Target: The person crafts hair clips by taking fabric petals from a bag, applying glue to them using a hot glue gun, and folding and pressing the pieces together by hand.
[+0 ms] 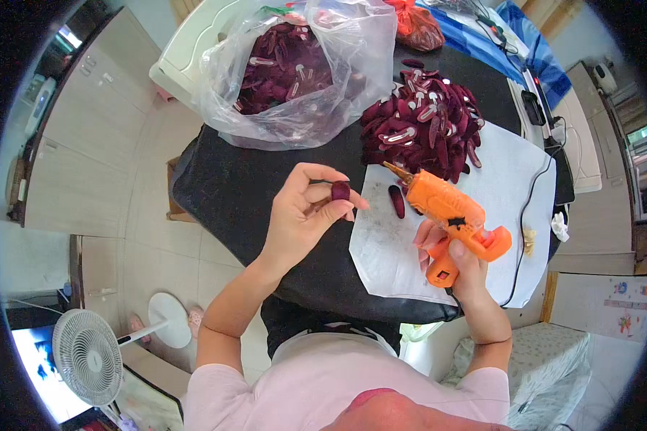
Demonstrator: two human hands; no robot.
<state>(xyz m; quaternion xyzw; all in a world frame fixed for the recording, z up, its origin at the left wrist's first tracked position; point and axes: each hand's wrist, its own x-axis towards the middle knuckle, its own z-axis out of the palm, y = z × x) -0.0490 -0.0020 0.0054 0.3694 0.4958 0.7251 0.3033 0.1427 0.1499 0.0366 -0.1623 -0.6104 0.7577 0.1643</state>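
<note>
My left hand (309,208) pinches a small dark red velvet piece (340,191) between thumb and fingers, above the black table cover (302,266). My right hand (459,262) is wrapped round the handle of an orange glue gun (449,208), whose nozzle points up and left toward the pile. A heap of dark red velvet hair clips (431,122) lies on the white sheet (388,258) and the cover beyond. One single dark red piece (396,201) rests on the sheet just left of the gun.
A clear plastic bag (287,133) of similar pieces stands at the back left. Behind the heap lies a red bag (418,32). A black cable (528,208) runs down the sheet's right side. A white fan (88,357) stands at lower left.
</note>
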